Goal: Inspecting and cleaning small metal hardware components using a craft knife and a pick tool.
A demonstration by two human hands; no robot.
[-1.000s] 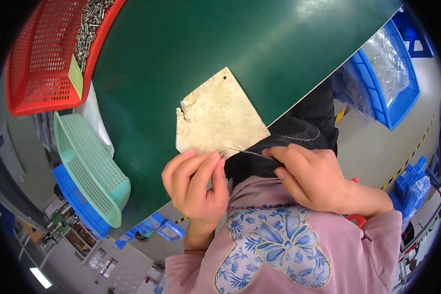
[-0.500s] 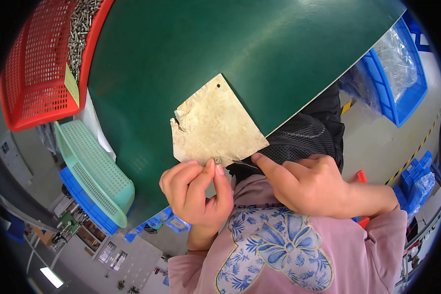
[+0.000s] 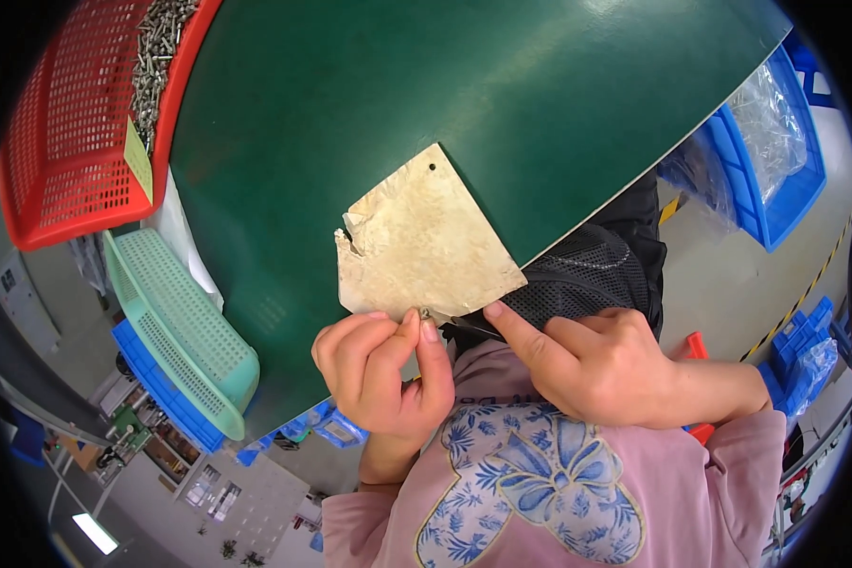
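My left hand [image 3: 385,371] is closed, pinching a small metal part [image 3: 425,313] between thumb and forefinger. The part is at the near edge of a worn cream-coloured board [image 3: 426,237], which has a hole at its far corner and a torn left edge. My right hand [image 3: 596,364] is curled, its forefinger stretched along a thin, dark, knife-like blade [image 3: 473,328]. The blade's tip points left, close to the small part; whether they touch I cannot tell. My right palm hides the blade's handle.
The board lies on a green tabletop [image 3: 293,114]. At the far left stands a red basket [image 3: 76,142] with many metal screw-like pieces. Nearer sit a pale green basket [image 3: 185,327] and a blue bin. Beyond the table's right edge is a blue crate [image 3: 772,161] with clear plastic bags.
The blade now shows more plainly below my right forefinger. My left hand still pinches the small metal part. The whole view has shifted slightly.
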